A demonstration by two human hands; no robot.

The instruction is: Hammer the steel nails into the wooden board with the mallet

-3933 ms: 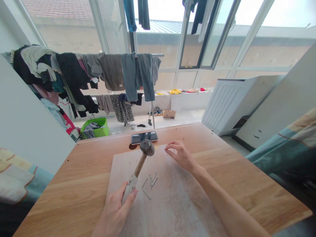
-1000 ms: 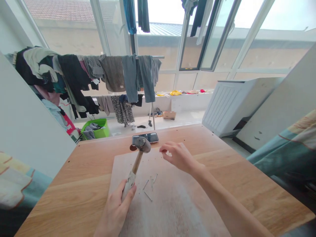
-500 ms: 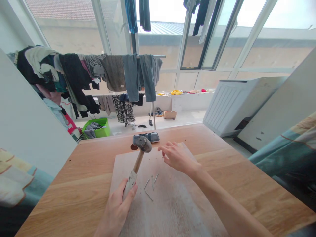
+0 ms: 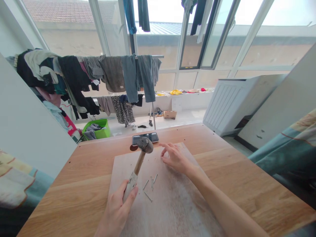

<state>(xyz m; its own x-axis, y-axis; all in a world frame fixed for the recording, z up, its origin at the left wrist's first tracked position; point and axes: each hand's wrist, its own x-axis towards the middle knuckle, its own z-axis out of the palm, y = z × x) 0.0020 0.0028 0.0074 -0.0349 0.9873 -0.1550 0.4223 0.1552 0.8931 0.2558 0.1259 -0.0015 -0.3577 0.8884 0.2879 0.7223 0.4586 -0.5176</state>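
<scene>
My left hand (image 4: 118, 205) is wrapped round the white-covered grip of a hammer (image 4: 139, 163). Its dark, rounded head points away from me, above a pale wooden board (image 4: 170, 204). At the far right part of the board, my right hand (image 4: 174, 158) rests low, with thumb and a finger brought together in a pinch and another finger reaching out. Whatever may be between those fingertips is hidden. Several loose nails (image 4: 148, 196) lie on the board between my hands. Small dark holes or marks dot the board's far part.
Under the board is a wooden table (image 4: 81, 187). A phone (image 4: 151, 136) lies near its far edge, beside a round brown spot. Beyond stand a laundry rack (image 4: 158, 56), a green basket (image 4: 102, 132) and a white ribbed cabinet-like unit (image 4: 222, 102). Curtains hang at both sides.
My right hand has shifted slightly to the right and its thumb and finger have drawn into a pinch. The hammer has moved a little right, still in my left hand.
</scene>
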